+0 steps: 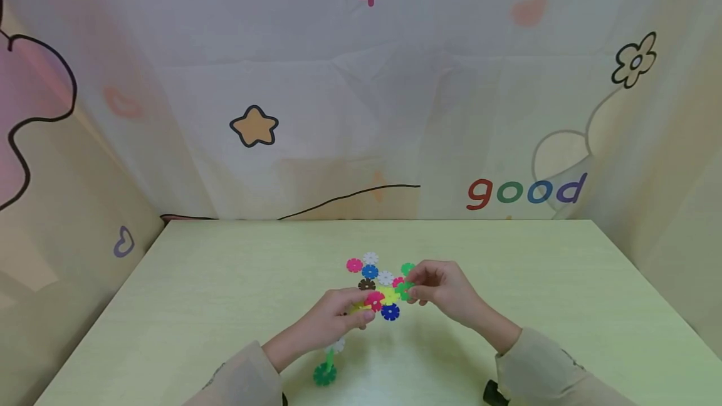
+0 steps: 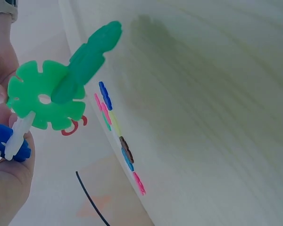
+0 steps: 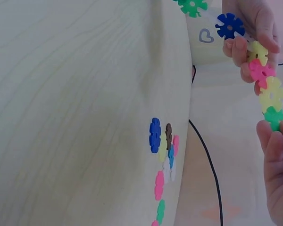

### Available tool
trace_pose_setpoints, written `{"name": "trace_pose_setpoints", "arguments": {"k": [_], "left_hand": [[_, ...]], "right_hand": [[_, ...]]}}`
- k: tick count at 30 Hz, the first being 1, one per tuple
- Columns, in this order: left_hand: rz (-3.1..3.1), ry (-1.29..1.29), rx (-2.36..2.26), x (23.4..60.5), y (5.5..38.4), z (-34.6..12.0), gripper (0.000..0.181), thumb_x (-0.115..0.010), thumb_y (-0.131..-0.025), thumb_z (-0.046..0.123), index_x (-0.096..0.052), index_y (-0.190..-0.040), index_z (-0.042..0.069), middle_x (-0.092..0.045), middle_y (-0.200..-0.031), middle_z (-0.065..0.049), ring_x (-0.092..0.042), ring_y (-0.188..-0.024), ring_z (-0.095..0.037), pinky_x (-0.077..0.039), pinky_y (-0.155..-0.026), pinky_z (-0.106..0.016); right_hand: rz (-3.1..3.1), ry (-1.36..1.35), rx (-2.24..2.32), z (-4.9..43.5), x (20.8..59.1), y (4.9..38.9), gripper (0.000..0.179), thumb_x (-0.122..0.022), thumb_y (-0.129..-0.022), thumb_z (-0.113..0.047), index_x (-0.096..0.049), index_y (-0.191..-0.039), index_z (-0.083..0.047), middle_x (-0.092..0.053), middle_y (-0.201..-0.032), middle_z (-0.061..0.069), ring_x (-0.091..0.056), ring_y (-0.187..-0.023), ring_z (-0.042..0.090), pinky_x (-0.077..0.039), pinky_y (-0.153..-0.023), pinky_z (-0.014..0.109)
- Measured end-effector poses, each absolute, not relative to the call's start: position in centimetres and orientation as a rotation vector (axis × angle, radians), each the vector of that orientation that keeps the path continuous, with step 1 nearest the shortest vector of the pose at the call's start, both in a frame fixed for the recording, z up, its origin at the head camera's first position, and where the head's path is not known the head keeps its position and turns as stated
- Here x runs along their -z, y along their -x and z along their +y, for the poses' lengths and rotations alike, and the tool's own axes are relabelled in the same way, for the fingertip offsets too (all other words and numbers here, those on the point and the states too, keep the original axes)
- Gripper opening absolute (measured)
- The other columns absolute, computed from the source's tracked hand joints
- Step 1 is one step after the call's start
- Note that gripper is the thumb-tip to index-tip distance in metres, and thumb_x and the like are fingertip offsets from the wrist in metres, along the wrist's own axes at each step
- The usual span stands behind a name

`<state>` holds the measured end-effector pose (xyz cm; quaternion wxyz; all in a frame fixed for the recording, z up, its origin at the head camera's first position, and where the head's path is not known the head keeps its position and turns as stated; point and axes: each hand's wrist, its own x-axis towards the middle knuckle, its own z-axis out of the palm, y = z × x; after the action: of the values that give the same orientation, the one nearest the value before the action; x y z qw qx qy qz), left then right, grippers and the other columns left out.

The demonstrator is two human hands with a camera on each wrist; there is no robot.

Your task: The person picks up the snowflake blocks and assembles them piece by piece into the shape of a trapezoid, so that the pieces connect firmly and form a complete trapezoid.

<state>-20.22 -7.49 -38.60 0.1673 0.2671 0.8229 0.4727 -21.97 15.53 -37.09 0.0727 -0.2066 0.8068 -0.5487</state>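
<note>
Chain of flower discs (image 1: pixel 375 301), notched plastic, held up clear of the worktop (image 1: pixel 225 306) between both hands; left hand (image 1: pixel 341 315) at mid-chain, thumb and fingers curled about it, gripping; right hand (image 1: pixel 442 287) at one end, thumb and fingertips pinching the green end link (image 3: pixel 277 118); between the two hands, in the right wrist view, a yellow link (image 3: pixel 258 52) against the left hand's fingers, then a pink link (image 3: pixel 262 73), then a second yellow link (image 3: pixel 271 94) running up to the green one.

Other end sticks out past the left hand, toward the wearer; dark green link (image 1: pixel 324 374) outermost, set at an angle to a bright green link (image 2: pixel 45 96); a white link (image 2: pixel 20 134) joins that to a dark blue link (image 3: pixel 230 26) by the left hand's fingers.

Loose discs lie flat on the worktop, below the chain and beyond it; pink disc (image 1: pixel 355 265), white disc (image 1: pixel 370 258), blue disc (image 1: pixel 370 272) and brown disc (image 1: pixel 366 285) grouped beyond the left hand; dark blue disc (image 1: pixel 390 312) nearer the wearer, seen between the hands.
</note>
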Motion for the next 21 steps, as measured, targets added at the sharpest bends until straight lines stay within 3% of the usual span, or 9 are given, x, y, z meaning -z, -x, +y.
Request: {"name": "trace_pose_setpoints", "arguments": {"k": [11, 21], "left_hand": [[2.347, -0.814, -1.299, 38.6, 20.07, -7.67, 0.032, -0.051, -0.089, 0.027, -0.058, -0.115, 0.009, -0.062, -0.091, -0.011, -0.056, -0.073, -0.007, -0.046, -0.072, -0.021], [2.3, -0.864, -1.322, 38.72, 20.05, -7.95, 0.034, -0.053, -0.088, 0.021, -0.054, -0.12, 0.008, -0.061, -0.102, -0.011, -0.058, -0.074, -0.01, -0.046, -0.071, -0.019]], "right_hand": [[2.351, 0.63, 1.666, 15.84, 37.49, 21.73, 0.017, -0.064, -0.078, -0.003, -0.059, -0.09, 0.008, -0.059, -0.078, 0.02, -0.063, -0.065, 0.013, -0.052, -0.058, 0.025], [2.265, 0.647, 1.687, 16.02, 37.54, 21.46, 0.019, -0.064, -0.078, -0.004, -0.058, -0.09, 0.009, -0.056, -0.079, 0.027, -0.065, -0.065, 0.017, -0.052, -0.057, 0.025]]}}
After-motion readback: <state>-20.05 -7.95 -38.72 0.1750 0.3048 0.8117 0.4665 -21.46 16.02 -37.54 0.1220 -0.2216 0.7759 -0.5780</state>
